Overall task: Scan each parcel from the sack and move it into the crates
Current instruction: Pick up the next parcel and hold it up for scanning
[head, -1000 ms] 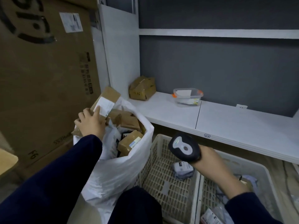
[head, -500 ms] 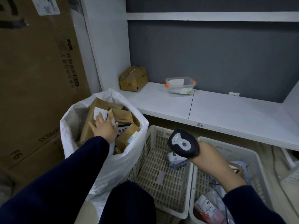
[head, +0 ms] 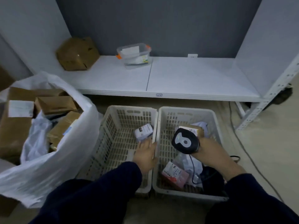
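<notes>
White parcel just beyond left grip; right grip holds scanner.

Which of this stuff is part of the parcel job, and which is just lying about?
In the job: sack, boxed parcels, scanner in the right hand, left crate, white parcel, right crate.
Lying about: cardboard box and clear tub on the shelf.

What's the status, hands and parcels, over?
Left hand open, fingertips at small white parcel in left crate. Right hand grips scanner over right crate. Sack holds more boxes. Nothing blocking.
</notes>
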